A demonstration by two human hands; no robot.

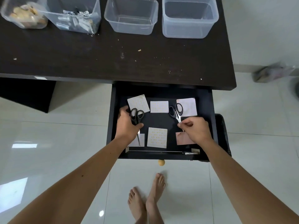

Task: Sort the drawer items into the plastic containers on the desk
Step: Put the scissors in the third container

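The left hand (pixel 127 125) grips black scissors (pixel 137 118). The right hand (pixel 195 129) pinches the second scissors (pixel 176 112) by the blades. Cards (pixel 157 137) lie between the hands.

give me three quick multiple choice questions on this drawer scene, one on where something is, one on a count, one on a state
1. Where are the two pairs of scissors?
A. on the desk
B. in the open drawer
C. in a container

2. How many plastic containers stand on the desk?
A. two
B. four
C. six

3. What state is the rightmost container in?
A. empty
B. full of cards
C. lidded

Answers:
1. B: the left scissors and the right scissors both lie in the drawer, the left hand gripping one and the right hand pinching the other's blades.
2. B: four containers sit in a row along the far side of the desk.
3. A: the rightmost container is open-topped with nothing visible inside.
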